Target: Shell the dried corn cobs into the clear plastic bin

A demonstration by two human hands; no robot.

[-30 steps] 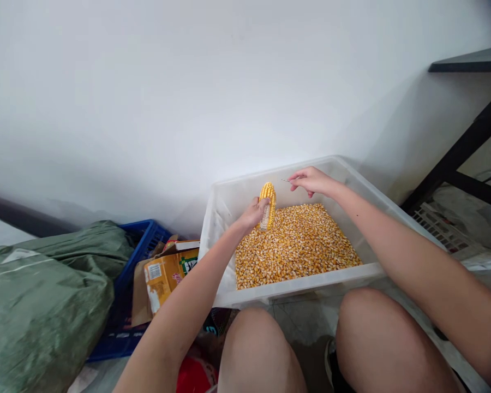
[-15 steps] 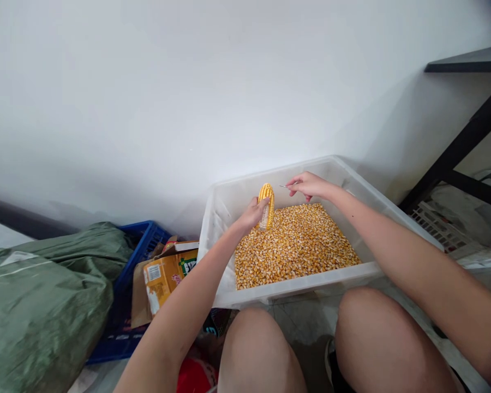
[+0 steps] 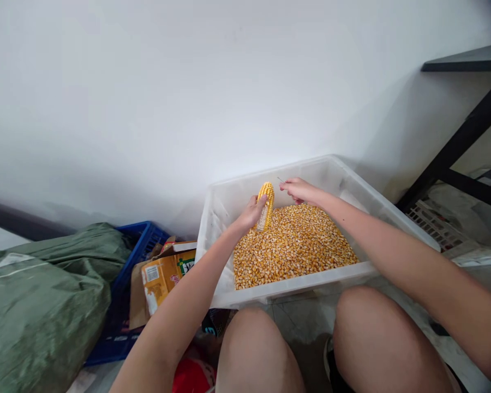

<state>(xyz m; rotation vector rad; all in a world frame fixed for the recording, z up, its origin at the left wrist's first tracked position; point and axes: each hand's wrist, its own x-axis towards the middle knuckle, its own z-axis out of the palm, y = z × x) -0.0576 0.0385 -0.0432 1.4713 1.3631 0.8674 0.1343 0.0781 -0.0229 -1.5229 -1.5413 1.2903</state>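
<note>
Closed around a yellow corn cob [image 3: 265,197] is my left hand [image 3: 251,212], which holds it tilted above the loose kernels. A pale strip low on the cob shows where kernels are gone. Just right of the cob's top, my right hand [image 3: 298,190] pinches a thin metal pick-like tool [image 3: 281,180]; its tip points up and left, apart from the cob. Both hands are over a white plastic bin [image 3: 286,287], in which a heap of corn kernels [image 3: 294,248] lies. The tool's handle is hidden in my fingers.
Left of the bin stand an opened cardboard box [image 3: 159,284] and a blue crate [image 3: 145,240] with a green sack [image 3: 45,305] on it. A white wall [image 3: 229,93] rises behind. At right is a black metal frame [image 3: 454,139]; my knees are close to the bin's front.
My right hand has shifted left, closer to the cob, and the tool's tip has tilted upward. My left hand still holds the cob in nearly the same place.
</note>
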